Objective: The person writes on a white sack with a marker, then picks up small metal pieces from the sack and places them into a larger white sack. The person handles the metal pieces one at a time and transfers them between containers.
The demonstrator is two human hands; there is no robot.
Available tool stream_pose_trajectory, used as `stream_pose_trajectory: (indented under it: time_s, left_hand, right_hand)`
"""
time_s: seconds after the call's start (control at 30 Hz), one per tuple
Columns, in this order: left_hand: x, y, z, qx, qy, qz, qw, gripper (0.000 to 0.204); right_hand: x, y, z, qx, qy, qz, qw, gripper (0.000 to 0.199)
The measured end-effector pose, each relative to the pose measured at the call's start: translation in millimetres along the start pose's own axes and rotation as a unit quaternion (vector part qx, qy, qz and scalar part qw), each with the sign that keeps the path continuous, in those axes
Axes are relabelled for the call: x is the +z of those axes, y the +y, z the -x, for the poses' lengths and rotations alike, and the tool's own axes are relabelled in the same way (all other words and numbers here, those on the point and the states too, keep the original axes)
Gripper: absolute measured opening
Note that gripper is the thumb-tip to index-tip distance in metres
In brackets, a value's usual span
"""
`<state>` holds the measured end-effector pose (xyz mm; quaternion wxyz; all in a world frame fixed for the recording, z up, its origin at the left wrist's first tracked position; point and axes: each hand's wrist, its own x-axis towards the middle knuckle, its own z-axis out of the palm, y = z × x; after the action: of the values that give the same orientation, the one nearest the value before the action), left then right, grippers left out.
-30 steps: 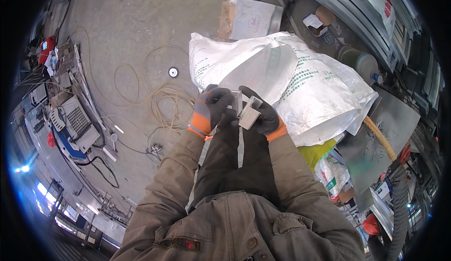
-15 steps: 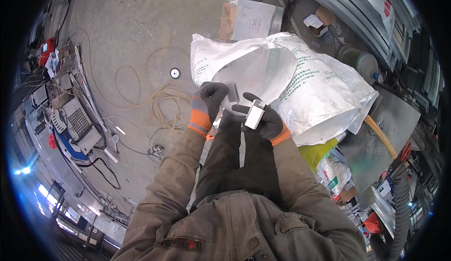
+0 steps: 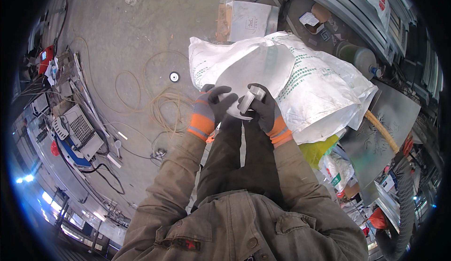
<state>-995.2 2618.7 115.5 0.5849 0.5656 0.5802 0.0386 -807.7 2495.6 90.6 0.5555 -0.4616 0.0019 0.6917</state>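
Right hand (image 3: 264,112) — dark knit glove, orange-grey cuff — is clamped around a small metal block (image 3: 250,99): rectangular, bright, smooth machined faces, held at waist height over the dark trousers (image 3: 239,162). Left hand (image 3: 212,107), same glove type, fingers curled loosely, thumb and fingertips touching the edge of a thin rounded sheet-metal plate (image 3: 256,75) just beside the block; can't tell if it actually grips it. The plate — dull grey, flat, matte — lies on a white woven sack (image 3: 324,92), crinkled, green print. Concrete floor (image 3: 141,40) to the left, rough and dusty, with a loose coil of tan cable (image 3: 167,103) on it. Olive jacket sleeves, coarse fabric.
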Motion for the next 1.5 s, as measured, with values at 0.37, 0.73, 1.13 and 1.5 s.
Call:
stream_pose_trajectory:
  time_s: [0.37,0.73,1.13,1.5]
  left_hand:
    - [-7,-2,0,0.059,-0.046,-0.105,0.992,0.045]
    - [-12,-19,-4,0.082,-0.067,-0.072,0.992,0.043]
    - [-12,-18,-5,0.061,-0.084,-0.011,0.995,0.04]
    - [-13,-15,-5,0.072,-0.054,-0.035,0.995,0.045]
  right_hand:
    - [22,-4,-12,-0.028,0.017,0.211,0.977,0.06]
    - [18,-18,-11,0.009,-0.06,0.23,0.971,0.073]
    - [10,-1,-19,-0.001,-0.063,0.194,0.979,0.069]
    - [11,5,-17,-0.002,-0.026,0.121,0.992,0.061]
